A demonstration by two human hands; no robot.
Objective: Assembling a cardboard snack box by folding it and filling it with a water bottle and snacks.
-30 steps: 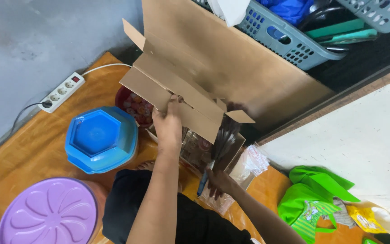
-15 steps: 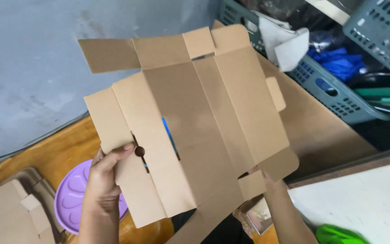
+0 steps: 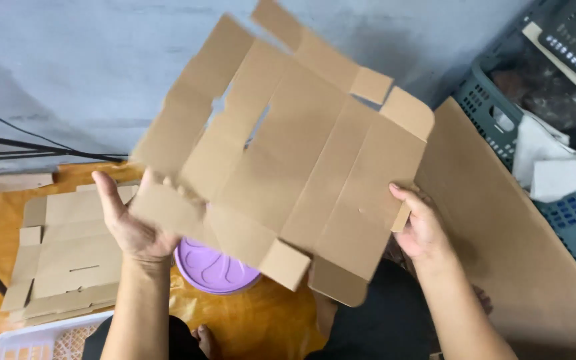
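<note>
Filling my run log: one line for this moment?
left hand: holds flat cardboard blank | right hand: holds its other edge | purple lid: beneath

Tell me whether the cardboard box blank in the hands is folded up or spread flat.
Spread flat. The cardboard blank is one open sheet, panels and flaps unfolded, held at its edges by the left hand and the right hand.

head view, looking down, close range

Cardboard blank [image 3: 288, 160] above plate [image 3: 211, 267]
</note>
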